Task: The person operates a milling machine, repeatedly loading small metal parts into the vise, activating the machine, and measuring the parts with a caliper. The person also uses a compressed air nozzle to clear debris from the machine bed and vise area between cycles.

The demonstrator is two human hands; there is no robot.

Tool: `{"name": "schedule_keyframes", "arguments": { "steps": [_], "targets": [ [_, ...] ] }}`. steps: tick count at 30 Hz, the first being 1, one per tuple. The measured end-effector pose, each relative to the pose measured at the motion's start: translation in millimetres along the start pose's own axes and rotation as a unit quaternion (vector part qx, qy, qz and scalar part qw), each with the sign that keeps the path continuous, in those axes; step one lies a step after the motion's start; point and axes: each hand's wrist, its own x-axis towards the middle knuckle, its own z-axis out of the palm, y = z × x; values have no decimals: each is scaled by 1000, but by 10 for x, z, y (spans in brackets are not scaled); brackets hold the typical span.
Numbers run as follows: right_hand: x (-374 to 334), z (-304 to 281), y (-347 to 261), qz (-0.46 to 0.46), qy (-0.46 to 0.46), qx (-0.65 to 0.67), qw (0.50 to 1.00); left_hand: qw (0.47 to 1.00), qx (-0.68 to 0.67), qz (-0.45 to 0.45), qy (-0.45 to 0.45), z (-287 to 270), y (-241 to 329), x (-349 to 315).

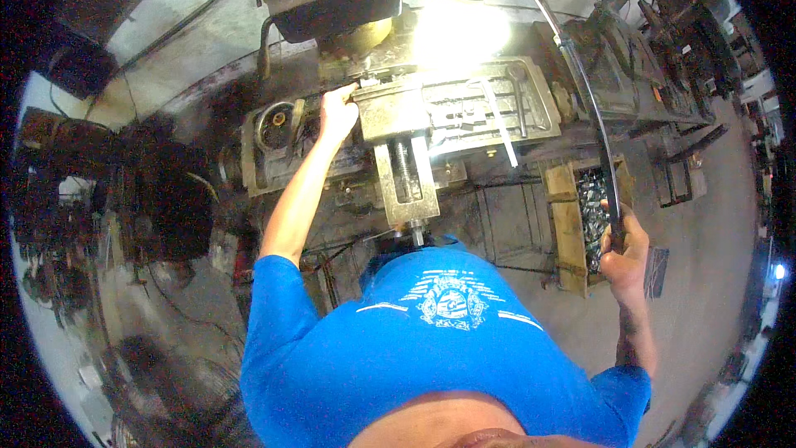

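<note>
My right hand [626,259] is wrapped round the lower end of a long dark lever [590,104], which comes down from the machine above. My left hand [338,114] reaches forward to the left side of a metal machine vise [396,112]. Its fingertips are bent together by the vise's far left corner, beside a small bright metal piece [370,81]. Whatever they pinch there is too small to make out. The vise sits on a slotted machine table [539,99], its screw end pointing toward my body.
A glaring lamp [461,31] lights the table just behind the vise. Loose on the table's right half lie a pale bar [497,120] and a wrench-like tool [520,99]. A round pan [277,123] stands at its left end. Below right, a wooden crate [566,224] holds many small metal parts.
</note>
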Motion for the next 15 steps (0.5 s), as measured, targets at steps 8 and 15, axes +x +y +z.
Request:
{"name": "schedule_keyframes", "arguments": {
  "steps": [8,15],
  "targets": [
    [40,79,18,25,-34,110,993,999,-22,12,-46,-94,-158,-31],
    [30,197,155,16,-9,99,995,990,-107,-31,-88,-504,1033,-1184]
  ]
}}
